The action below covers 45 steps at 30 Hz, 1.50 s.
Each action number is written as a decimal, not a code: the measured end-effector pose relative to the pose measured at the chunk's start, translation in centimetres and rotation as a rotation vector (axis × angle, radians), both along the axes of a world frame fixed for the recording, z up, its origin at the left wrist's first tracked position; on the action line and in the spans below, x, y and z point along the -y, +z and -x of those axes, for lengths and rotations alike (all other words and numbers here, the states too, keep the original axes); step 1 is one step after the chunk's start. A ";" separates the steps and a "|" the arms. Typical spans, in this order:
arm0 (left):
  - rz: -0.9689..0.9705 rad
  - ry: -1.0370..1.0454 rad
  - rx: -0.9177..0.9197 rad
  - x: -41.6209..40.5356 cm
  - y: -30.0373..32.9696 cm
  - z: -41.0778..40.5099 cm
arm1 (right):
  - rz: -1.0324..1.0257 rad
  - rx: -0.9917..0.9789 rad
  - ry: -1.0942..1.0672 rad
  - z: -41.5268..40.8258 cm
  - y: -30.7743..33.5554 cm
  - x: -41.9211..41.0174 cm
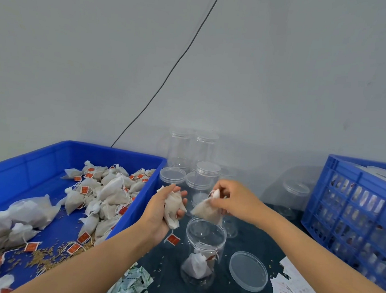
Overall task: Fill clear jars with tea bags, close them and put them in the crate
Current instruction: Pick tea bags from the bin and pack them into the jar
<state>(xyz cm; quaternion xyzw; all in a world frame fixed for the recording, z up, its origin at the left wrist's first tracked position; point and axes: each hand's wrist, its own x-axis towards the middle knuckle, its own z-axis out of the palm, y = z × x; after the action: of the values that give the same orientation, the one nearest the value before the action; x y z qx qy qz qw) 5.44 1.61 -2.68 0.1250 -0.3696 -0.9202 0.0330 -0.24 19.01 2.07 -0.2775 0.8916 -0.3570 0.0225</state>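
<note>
Open jar [203, 251] stands upright on the dark table [167, 280], mouth up, a few tea bags already at its bottom; its lid [248, 271] lies flat just to the right, off the jar. Right hand [234, 201] hangs above and slightly behind the mouth, fingers curled, pinching the knotted top of one tea bag [206, 211]. That bag dangles with its long axis tilted, lower end close over the far rim of the jar, not yet inside. So the jar lies straight below the bag and a little toward the person; a short drop down and inward looks like all that is needed. Left hand [162, 210] sits left of the jar mouth, palm up, fingers loosely curled round a small bunch of bags [173, 206], one red tag [173, 239] hanging beneath. Right hand is nearer the opening. Supply tray [126, 155] of bags to the left; crate [353, 205] well apart at right; empty lidded jars [192, 151] stand behind.
</note>
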 end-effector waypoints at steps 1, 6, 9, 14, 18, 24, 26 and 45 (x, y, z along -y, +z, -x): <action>-0.032 0.004 -0.001 0.1 0.0 0.1 | -0.093 -0.013 0.027 -0.2 -0.2 -0.1; -0.153 -0.048 -0.044 0.1 0.3 0.1 | -0.412 -0.089 0.075 -0.7 -1.6 0.1; -0.181 -0.086 -0.077 0.1 0.2 0.1 | -0.161 -0.152 0.020 -1.0 -1.7 0.6; -0.223 -0.218 -0.136 -0.2 -0.1 0.0 | 0.070 -0.133 0.112 -1.7 -1.2 2.1; -0.201 -0.278 -0.122 -0.6 -0.1 0.0 | 0.012 -0.169 0.157 -1.8 -1.9 2.9; -0.207 -0.286 -0.109 -0.9 -0.1 0.1 | 0.144 -0.095 0.124 -1.7 -2.2 2.9; -0.225 -0.287 -0.108 -0.9 -0.1 0.2 | 0.212 -0.053 0.131 -1.7 -2.1 2.7; -0.135 -0.249 -0.106 -0.9 -0.5 0.3 | 0.429 -0.264 -0.088 -1.2 0.2 0.2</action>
<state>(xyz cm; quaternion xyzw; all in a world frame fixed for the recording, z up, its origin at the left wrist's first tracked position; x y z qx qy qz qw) 5.14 2.51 -3.15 0.0311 -0.3172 -0.9452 -0.0704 0.97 18.78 2.30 -0.2811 0.8020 -0.4991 -0.1693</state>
